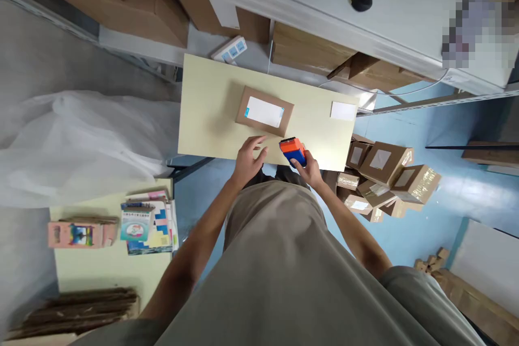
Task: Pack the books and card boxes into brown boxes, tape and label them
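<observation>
A brown cardboard box (248, 131) lies on the pale yellow tabletop (206, 102) in front of me, with a white label (264, 112) on its upper face. My right hand (310, 170) grips an orange and blue handheld device (293, 150) with a black edge, whose exact kind I cannot make out. It is held just off the box's near right corner. Close to the near side of the box, my left hand (249, 161) hovers with its fingers apart and nothing in them.
Behind the table, a shelf holds large cartons (312, 48) and a power strip (230, 50). A white paper (343, 111) lies at the tabletop's right. Taped boxes (383, 162) are piled on the floor to the right. Books (138, 224) sit on a side table at left.
</observation>
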Demonstrator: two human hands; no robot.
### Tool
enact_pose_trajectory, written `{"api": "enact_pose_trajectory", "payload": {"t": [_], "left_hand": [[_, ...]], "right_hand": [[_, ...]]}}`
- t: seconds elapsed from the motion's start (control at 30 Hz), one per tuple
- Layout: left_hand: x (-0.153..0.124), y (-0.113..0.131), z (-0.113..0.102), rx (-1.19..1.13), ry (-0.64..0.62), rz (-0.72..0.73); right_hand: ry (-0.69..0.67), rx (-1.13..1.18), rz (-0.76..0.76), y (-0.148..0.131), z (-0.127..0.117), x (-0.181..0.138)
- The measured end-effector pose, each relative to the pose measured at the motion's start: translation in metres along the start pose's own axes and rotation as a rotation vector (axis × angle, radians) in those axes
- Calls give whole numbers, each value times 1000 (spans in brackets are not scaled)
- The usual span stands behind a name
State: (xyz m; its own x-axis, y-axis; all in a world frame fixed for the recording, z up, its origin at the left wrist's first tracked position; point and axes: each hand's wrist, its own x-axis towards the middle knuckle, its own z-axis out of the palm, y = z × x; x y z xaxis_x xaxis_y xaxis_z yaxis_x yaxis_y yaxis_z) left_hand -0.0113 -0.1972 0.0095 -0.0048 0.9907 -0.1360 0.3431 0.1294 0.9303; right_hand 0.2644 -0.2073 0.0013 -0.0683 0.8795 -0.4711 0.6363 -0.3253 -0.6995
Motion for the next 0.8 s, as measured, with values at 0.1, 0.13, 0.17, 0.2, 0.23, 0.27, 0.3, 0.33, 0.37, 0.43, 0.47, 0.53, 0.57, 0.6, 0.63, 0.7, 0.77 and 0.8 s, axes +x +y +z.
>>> {"api": "enact_pose_trajectory", "payload": {"t": [0.1,0.13,0.17,0.2,0.23,0.27,0.3,0.33,0.37,0.43,0.47,0.53,0.57,0.6,0.63,0.7,0.77,0.8], "left_hand": [[-2,21,21,-66,-72,18],[-3,26,27,-77,-88,10],[-4,31,33,-80,-103,-1],[-5,36,39,-76,-114,-12],[-6,40,46,-67,-117,-22],[-8,43,52,-55,-112,-29],[-10,45,59,-43,-101,-34],[-11,46,66,-30,-91,-37],[-13,47,73,-16,-83,-40],[-17,47,87,10,-80,-53],[-20,46,93,21,-76,-61],[-24,42,106,37,-52,-79],[-27,40,112,44,-33,-87],[-29,37,117,52,-13,-95],[-33,34,122,58,9,-104],[-40,28,133,59,52,-122],[-48,20,141,40,84,-138],[-52,16,145,24,99,-147]], "right_hand": [[-97,-184,-112,14,-25,-1],[-124,-232,-141,20,-34,0],[-150,-275,-169,25,-42,1],[-173,-314,-199,31,-50,1],[-193,-348,-232,36,-58,2],[-212,-376,-268,41,-65,2],[-233,-400,-305,46,-73,3],[-257,-421,-341,50,-79,3],[-278,-443,-372,54,-86,4],[-321,-488,-420,62,-97,6],[-339,-510,-438,66,-102,7],[-376,-547,-470,71,-110,10],[-394,-565,-483,73,-113,12],[-414,-586,-491,72,-116,13],[-437,-613,-491,70,-118,14],[-495,-687,-464,62,-122,15],[-566,-776,-417,51,-127,14],[-602,-820,-394,47,-131,13]]}}
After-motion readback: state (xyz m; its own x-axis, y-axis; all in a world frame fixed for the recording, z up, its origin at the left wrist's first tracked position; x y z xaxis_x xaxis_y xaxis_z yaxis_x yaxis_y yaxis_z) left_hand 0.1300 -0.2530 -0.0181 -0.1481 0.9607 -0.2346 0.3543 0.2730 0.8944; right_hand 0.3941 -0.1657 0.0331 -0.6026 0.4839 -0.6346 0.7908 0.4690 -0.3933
